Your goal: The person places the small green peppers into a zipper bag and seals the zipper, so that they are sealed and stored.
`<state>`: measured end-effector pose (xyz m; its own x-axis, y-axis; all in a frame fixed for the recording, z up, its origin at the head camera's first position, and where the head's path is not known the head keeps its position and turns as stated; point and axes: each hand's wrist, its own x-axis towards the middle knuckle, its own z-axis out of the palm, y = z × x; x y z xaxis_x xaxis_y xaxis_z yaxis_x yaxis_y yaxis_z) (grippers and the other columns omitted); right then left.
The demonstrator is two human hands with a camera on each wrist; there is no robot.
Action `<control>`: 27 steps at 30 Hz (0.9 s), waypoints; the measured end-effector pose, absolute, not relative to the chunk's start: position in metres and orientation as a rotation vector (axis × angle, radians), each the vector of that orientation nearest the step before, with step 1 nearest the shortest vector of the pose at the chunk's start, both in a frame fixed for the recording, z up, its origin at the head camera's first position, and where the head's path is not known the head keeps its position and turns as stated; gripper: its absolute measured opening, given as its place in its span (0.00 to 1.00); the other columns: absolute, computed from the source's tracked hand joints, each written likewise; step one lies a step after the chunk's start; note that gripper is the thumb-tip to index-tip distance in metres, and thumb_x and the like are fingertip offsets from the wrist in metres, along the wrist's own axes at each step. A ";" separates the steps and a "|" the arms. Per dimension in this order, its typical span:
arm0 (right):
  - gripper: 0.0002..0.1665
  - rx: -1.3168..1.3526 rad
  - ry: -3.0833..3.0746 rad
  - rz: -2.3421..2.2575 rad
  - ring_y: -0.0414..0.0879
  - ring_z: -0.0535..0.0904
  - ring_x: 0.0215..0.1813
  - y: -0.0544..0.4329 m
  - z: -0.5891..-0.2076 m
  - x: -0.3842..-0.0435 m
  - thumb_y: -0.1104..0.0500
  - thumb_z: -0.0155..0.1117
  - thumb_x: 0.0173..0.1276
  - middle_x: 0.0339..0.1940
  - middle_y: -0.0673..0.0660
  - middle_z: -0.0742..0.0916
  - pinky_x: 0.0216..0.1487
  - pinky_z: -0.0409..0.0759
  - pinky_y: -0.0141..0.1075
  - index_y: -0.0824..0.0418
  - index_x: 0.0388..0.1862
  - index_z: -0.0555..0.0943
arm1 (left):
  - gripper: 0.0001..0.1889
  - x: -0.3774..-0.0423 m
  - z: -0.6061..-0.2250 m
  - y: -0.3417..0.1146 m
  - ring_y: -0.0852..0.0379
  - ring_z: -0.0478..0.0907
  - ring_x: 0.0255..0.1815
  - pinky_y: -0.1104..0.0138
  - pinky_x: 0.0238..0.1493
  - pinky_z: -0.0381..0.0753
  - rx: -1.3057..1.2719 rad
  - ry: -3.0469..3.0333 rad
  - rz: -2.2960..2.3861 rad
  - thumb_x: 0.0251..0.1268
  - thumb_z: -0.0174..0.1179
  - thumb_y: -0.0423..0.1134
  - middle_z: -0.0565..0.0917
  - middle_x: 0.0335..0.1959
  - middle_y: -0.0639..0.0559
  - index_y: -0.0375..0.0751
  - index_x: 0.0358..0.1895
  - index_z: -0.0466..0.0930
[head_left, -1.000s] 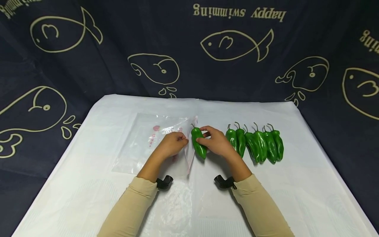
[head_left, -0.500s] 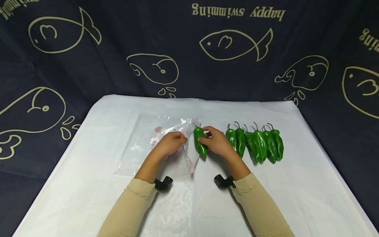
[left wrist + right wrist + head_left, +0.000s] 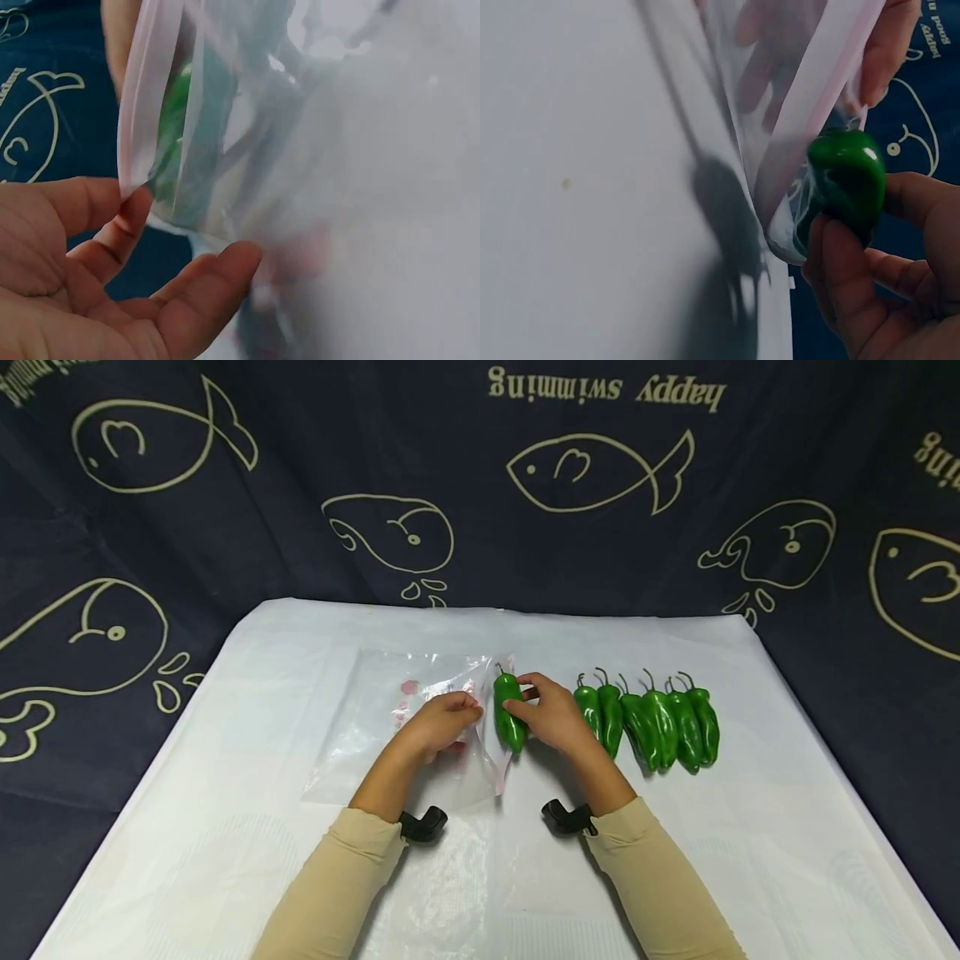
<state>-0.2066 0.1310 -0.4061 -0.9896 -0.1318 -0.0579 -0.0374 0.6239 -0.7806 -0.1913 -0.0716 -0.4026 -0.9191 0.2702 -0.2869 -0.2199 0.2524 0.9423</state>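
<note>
A clear zip bag with pink printing and a pink-edged mouth lies on the table, its mouth turned right. My left hand pinches the upper layer at that mouth, holding it lifted; in the left wrist view the fingertips are at the pink strip. My right hand grips a green pepper between thumb and fingers, stem pointing away from me. The pepper is right at the parted mouth, and its green side shows between the bag's layers in the left wrist view. Its glossy end faces the right wrist camera.
Several more green peppers lie in a row to the right of my right hand, stems toward the far edge. A white cloth covers the table. Behind it hangs a dark curtain with fish drawings.
The bag, pinched by my left hand, has shifted right. My right hand has carried the pepper slightly right and away from me, staying at the mouth. The row of peppers has not moved.
</note>
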 end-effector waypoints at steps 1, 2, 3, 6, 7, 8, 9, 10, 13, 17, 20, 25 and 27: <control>0.30 -0.137 2.725 -1.326 0.54 0.81 0.48 0.131 -0.405 -0.207 0.50 0.69 0.66 0.52 0.62 0.84 0.40 0.81 0.41 0.58 0.64 0.75 | 0.06 -0.191 -0.404 -0.069 0.54 0.69 0.41 0.53 0.42 0.83 0.037 2.143 1.725 0.73 0.54 0.36 0.72 0.38 0.50 0.35 0.41 0.77; 0.30 -0.130 2.716 -1.344 0.54 0.81 0.48 0.131 -0.404 -0.207 0.50 0.69 0.66 0.52 0.62 0.84 0.40 0.81 0.41 0.58 0.64 0.75 | 0.06 -0.191 -0.406 -0.067 0.55 0.69 0.38 0.54 0.40 0.83 0.032 2.153 1.739 0.73 0.54 0.35 0.72 0.36 0.50 0.35 0.41 0.77; 0.30 -0.123 2.704 -1.365 0.54 0.82 0.47 0.131 -0.404 -0.207 0.50 0.69 0.66 0.52 0.62 0.84 0.40 0.81 0.40 0.59 0.64 0.75 | 0.06 -0.191 -0.407 -0.065 0.56 0.68 0.36 0.55 0.39 0.83 0.030 2.169 1.744 0.72 0.54 0.35 0.72 0.35 0.51 0.35 0.41 0.77; 0.30 -0.109 2.666 -1.412 0.54 0.82 0.46 0.131 -0.403 -0.208 0.51 0.69 0.66 0.52 0.62 0.83 0.39 0.82 0.39 0.59 0.65 0.75 | 0.06 -0.190 -0.409 -0.059 0.59 0.68 0.30 0.59 0.34 0.82 0.020 2.212 1.737 0.72 0.56 0.36 0.71 0.30 0.53 0.36 0.41 0.78; 0.30 -0.110 2.668 -1.409 0.54 0.82 0.47 0.131 -0.403 -0.208 0.51 0.69 0.67 0.53 0.62 0.83 0.38 0.82 0.39 0.59 0.65 0.75 | 0.06 -0.189 -0.409 -0.057 0.59 0.67 0.28 0.60 0.33 0.81 0.017 2.226 1.732 0.72 0.56 0.36 0.71 0.29 0.53 0.36 0.41 0.79; 0.30 -0.111 2.668 -1.408 0.54 0.82 0.47 0.131 -0.403 -0.208 0.51 0.69 0.67 0.53 0.62 0.83 0.38 0.82 0.39 0.58 0.65 0.75 | 0.06 -0.189 -0.409 -0.056 0.59 0.67 0.26 0.61 0.30 0.80 0.013 2.239 1.728 0.72 0.56 0.37 0.70 0.28 0.53 0.36 0.40 0.79; 0.30 -0.112 2.668 -1.406 0.54 0.82 0.47 0.130 -0.403 -0.208 0.50 0.69 0.67 0.53 0.62 0.83 0.38 0.82 0.39 0.58 0.65 0.74 | 0.06 -0.188 -0.409 -0.055 0.59 0.67 0.26 0.61 0.29 0.79 0.007 2.248 1.724 0.72 0.57 0.37 0.70 0.28 0.53 0.37 0.41 0.79; 0.31 -0.116 2.675 -1.397 0.54 0.82 0.47 0.130 -0.404 -0.208 0.50 0.69 0.67 0.53 0.61 0.83 0.38 0.82 0.39 0.58 0.65 0.74 | 0.06 -0.188 -0.409 -0.054 0.59 0.67 0.24 0.62 0.27 0.78 0.001 2.250 1.726 0.72 0.57 0.37 0.70 0.27 0.53 0.37 0.40 0.79; 0.31 -0.132 2.714 -1.346 0.54 0.81 0.48 0.130 -0.405 -0.209 0.49 0.69 0.66 0.53 0.61 0.83 0.38 0.81 0.39 0.58 0.65 0.74 | 0.06 -0.187 -0.410 -0.052 0.59 0.66 0.23 0.63 0.26 0.77 -0.018 2.257 1.746 0.71 0.57 0.37 0.70 0.27 0.53 0.36 0.40 0.79; 0.32 -0.159 2.738 -1.280 0.55 0.83 0.45 0.130 -0.408 -0.209 0.49 0.69 0.66 0.54 0.64 0.83 0.35 0.82 0.40 0.59 0.65 0.74 | 0.07 -0.187 -0.410 -0.053 0.58 0.68 0.24 0.63 0.27 0.78 -0.043 2.250 1.781 0.71 0.57 0.37 0.73 0.30 0.51 0.36 0.41 0.79; 0.32 -0.175 2.751 -1.221 0.55 0.82 0.46 0.130 -0.410 -0.210 0.49 0.69 0.66 0.52 0.64 0.83 0.37 0.82 0.41 0.60 0.65 0.74 | 0.08 -0.187 -0.411 -0.053 0.55 0.70 0.26 0.64 0.26 0.77 -0.042 2.252 1.800 0.71 0.56 0.38 0.76 0.35 0.50 0.36 0.42 0.80; 0.32 -0.152 2.735 -1.217 0.52 0.81 0.46 0.129 -0.415 -0.214 0.49 0.69 0.66 0.49 0.61 0.85 0.40 0.81 0.41 0.60 0.65 0.74 | 0.08 -0.185 -0.411 -0.051 0.55 0.69 0.23 0.66 0.20 0.72 0.024 2.253 1.781 0.72 0.56 0.37 0.73 0.27 0.52 0.36 0.40 0.79; 0.31 -0.127 2.669 -1.294 0.52 0.82 0.44 0.128 -0.416 -0.214 0.51 0.69 0.67 0.50 0.62 0.84 0.38 0.82 0.40 0.61 0.65 0.74 | 0.07 -0.184 -0.411 -0.050 0.55 0.68 0.21 0.66 0.17 0.70 0.039 2.244 1.769 0.73 0.56 0.37 0.70 0.23 0.51 0.35 0.39 0.79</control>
